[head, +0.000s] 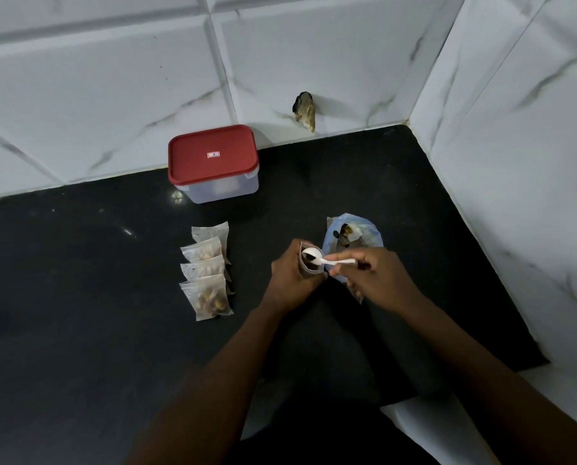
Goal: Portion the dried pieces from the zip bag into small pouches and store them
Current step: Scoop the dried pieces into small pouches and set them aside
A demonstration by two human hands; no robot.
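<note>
Left hand, at frame centre, curls around an open small pouch. Right hand pinches a white spoon, its bowl at the pouch mouth. An open zip bag stands just behind. Filled pouches lie left of centre on the black desk, below a red-lidded container.

No text can be read; a small label is seen on the red lid (red and white, too blurred to be made out).
</note>
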